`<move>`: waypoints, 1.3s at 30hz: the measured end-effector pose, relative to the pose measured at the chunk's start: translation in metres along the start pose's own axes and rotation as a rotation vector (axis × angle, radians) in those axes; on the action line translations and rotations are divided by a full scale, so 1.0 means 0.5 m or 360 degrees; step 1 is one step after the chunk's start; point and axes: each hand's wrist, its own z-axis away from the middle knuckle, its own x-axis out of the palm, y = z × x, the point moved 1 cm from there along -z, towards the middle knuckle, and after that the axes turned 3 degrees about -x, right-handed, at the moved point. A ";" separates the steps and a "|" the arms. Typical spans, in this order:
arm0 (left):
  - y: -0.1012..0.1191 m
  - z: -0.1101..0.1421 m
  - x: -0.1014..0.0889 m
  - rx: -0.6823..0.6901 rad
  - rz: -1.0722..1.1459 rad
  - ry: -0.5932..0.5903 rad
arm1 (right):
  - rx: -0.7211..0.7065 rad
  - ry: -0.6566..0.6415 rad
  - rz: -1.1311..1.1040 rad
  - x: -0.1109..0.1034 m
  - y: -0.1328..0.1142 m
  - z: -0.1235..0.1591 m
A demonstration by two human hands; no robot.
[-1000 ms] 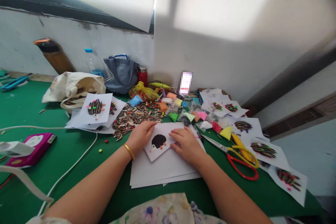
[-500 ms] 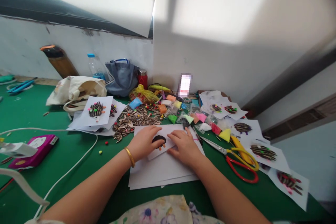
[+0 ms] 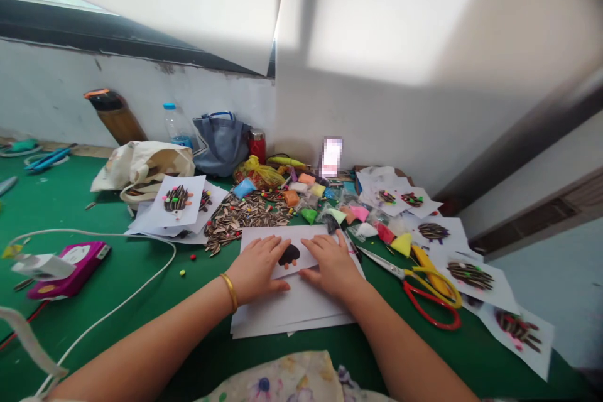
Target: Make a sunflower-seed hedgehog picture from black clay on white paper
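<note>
A white paper card (image 3: 307, 259) lies on a stack of larger white sheets (image 3: 301, 314) in front of me. On the card sits a flat black clay shape (image 3: 289, 255) with small orange pieces along its lower edge. My left hand (image 3: 262, 264) rests flat on the card's left side, fingers spread, thumb pointing toward the right. On the other side, my right hand (image 3: 330, 264) lies with fingers stretched over the card's right part. Neither hand grasps anything. A pile of striped sunflower seeds (image 3: 249, 212) spreads just beyond the sheets.
Bagged coloured clay (image 3: 360, 212) lies beyond my right hand. Open scissors (image 3: 433, 295) sit to the right, beside several seed-covered hedgehog pictures (image 3: 468, 275). More pictures (image 3: 178, 201) are stacked at the left. A white cable (image 3: 160, 264) crosses the green table near a purple box (image 3: 70, 273).
My left hand has shifted slightly left and its thumb has come off the black shape, which now shows more fully. The card lies straighter. My right hand has hardly moved.
</note>
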 end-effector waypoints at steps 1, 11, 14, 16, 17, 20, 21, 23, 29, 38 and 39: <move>-0.005 -0.001 0.001 0.0004 0.0018 -0.0004 | -0.0008 -0.0005 -0.0004 0.002 0.001 0.000; -0.032 -0.018 0.029 0.0124 0.0148 0.0038 | -0.0042 -0.0020 0.0003 0.012 0.006 0.000; -0.036 -0.020 0.032 0.0091 0.0212 0.0115 | -0.0019 0.0015 0.0001 0.005 -0.005 -0.009; -0.039 -0.020 0.035 0.0077 0.0246 0.0170 | 0.0019 0.0015 0.0012 0.005 -0.015 -0.021; -0.040 -0.019 0.037 0.0073 0.0257 0.0194 | 0.0037 0.0006 0.0020 0.007 -0.020 -0.028; -0.043 -0.017 0.041 0.0066 0.0271 0.0234 | 0.0086 -0.0040 0.0034 0.014 -0.032 -0.049; -0.043 -0.016 0.042 0.0064 0.0271 0.0238 | 0.0106 -0.0055 0.0037 0.017 -0.034 -0.055; -0.042 -0.016 0.043 0.0068 0.0264 0.0239 | 0.0144 -0.0093 0.0037 0.021 -0.036 -0.064; -0.040 -0.017 0.046 0.0084 0.0212 0.0229 | 0.0183 -0.0166 -0.0037 0.021 -0.029 -0.076; -0.033 -0.018 0.048 0.0053 0.0148 0.0203 | 0.0168 -0.0083 -0.0102 0.035 -0.020 -0.068; -0.033 -0.018 0.047 0.0052 0.0149 0.0202 | 0.0159 -0.0074 -0.0105 0.037 -0.019 -0.066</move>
